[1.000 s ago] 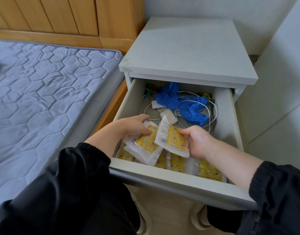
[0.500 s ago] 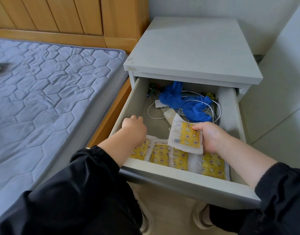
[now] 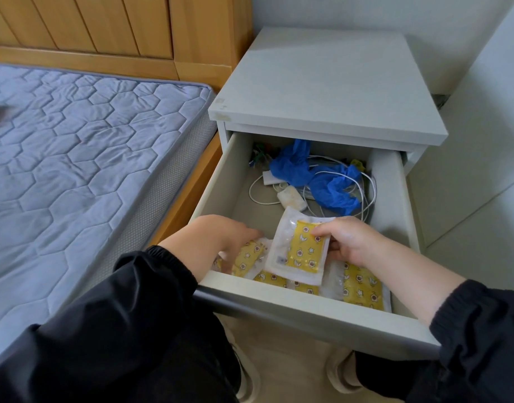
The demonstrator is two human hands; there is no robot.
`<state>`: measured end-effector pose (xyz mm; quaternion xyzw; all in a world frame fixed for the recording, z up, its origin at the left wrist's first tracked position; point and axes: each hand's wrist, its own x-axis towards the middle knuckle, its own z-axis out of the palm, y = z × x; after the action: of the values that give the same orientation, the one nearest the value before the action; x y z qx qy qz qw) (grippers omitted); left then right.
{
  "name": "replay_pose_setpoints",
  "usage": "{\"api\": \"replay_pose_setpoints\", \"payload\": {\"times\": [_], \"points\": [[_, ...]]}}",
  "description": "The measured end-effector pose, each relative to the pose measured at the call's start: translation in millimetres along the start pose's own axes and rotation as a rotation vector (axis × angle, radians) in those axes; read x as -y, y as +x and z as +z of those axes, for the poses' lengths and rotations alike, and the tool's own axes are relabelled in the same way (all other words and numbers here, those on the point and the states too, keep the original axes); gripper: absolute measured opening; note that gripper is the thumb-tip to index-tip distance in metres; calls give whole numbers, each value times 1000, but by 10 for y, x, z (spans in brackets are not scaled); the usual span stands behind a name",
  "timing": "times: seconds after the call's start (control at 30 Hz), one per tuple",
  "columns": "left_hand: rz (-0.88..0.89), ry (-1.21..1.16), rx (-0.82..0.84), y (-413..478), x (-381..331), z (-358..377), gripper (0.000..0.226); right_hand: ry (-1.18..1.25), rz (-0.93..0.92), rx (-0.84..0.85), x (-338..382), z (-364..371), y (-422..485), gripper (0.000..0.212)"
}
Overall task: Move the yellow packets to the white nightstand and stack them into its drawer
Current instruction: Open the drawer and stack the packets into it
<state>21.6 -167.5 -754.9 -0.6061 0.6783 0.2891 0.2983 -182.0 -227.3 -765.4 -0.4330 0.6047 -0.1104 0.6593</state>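
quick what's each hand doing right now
left hand: on the left yellow packet, grip cannot be told
right hand: pinching the top yellow packet

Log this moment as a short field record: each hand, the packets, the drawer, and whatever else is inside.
drawer: pulled open from the white nightstand
left hand: reaches into the drawer's front left, over the left packet; grip hidden
right hand: pinches the raised packet, tilted above the others
flat packets: lying along the front wall
back of drawer: blue crumpled material, white cable
beside: mattress to the left
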Motion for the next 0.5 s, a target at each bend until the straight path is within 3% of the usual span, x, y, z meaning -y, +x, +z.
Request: {"api": "replay_pose_setpoints", "payload": {"times": [0.27, 0.37, 0.5], "points": [[-226, 239, -7, 61, 6, 35, 69, -408, -130, 53, -114, 209, -7, 31], [-195, 224, -47, 52, 17, 49, 80, -495, -180, 23, -133, 244, 5, 39], [-50, 13, -109, 36, -35, 26, 95, -685, -307, -58, -143, 299, 34, 45]]}}
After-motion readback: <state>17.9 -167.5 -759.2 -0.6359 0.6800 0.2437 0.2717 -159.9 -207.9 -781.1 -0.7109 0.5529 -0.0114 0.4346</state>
